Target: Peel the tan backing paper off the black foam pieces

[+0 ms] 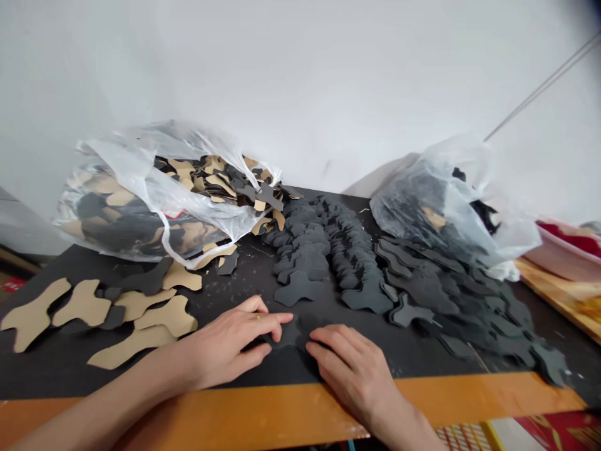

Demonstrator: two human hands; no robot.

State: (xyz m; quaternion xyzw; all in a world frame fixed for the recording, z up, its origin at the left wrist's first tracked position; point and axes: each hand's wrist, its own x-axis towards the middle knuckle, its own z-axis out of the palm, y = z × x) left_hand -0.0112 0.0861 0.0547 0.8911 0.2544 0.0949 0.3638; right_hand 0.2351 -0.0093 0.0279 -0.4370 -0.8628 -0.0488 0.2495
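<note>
A dark grey, flat cut-out piece [287, 335] with curved lobes lies on the black table mat between my two hands. My left hand [235, 341] has its forefinger along the upper edge of this piece and its thumb at the left end. On the right end, the fingers of my right hand [352, 363] are bent together; its thumb is hidden. Just beyond my fingers, two long rows of overlapping dark pieces [303, 250] [350, 257] run back towards the wall. Several tan pieces [164, 316] lie beside my left forearm, some over dark ones.
An open clear plastic bag [113, 219] spills tan and dark pieces at the back left. Another plastic bag [413, 200] stands at the back right, behind a spread heap of dark pieces [488, 313]. A pink basin [563, 254] is far right. An orange edge strip [263, 416] borders the table front.
</note>
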